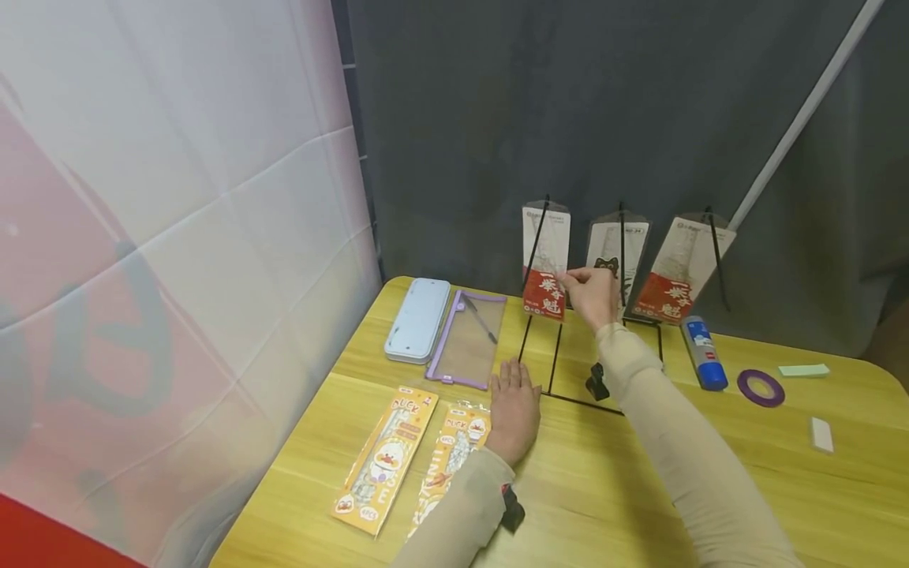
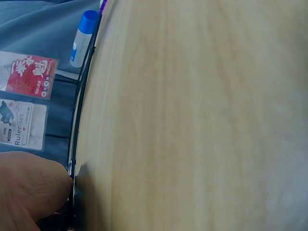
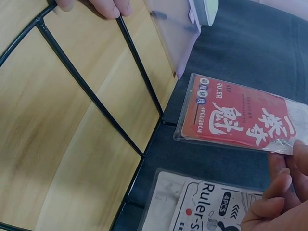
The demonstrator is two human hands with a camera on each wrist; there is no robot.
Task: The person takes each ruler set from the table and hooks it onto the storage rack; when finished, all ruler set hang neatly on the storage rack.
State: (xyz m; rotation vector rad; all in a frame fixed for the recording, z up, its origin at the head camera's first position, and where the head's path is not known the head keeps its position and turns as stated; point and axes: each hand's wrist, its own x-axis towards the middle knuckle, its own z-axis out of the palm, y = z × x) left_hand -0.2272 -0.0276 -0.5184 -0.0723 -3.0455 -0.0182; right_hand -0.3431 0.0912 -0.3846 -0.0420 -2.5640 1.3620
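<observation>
A ruler set pack [image 1: 550, 296] with a red lower part hangs from the leftmost black hook. My right hand [image 1: 595, 296] pinches its right edge between thumb and fingers, also visible in the right wrist view beside the pack [image 3: 231, 115]. Just right of it hangs a white ruler set pack [image 1: 604, 244] with a black cat, partly hidden by that hand. Another red and white ruler set pack [image 1: 678, 272] hangs tilted at the far right. My left hand [image 1: 514, 410] lies with straight fingers at the left front of the black wire rack's base [image 1: 557, 355], fingertips touching the wire.
Left of the rack lie a pale blue pencil case [image 1: 419, 319] and a purple-edged zip pouch [image 1: 465, 347] with a pen inside. Two orange duck packs [image 1: 387, 465] are near my left arm. A glue stick [image 1: 703, 355], purple tape roll [image 1: 761, 388] and white eraser [image 1: 821, 435] lie right.
</observation>
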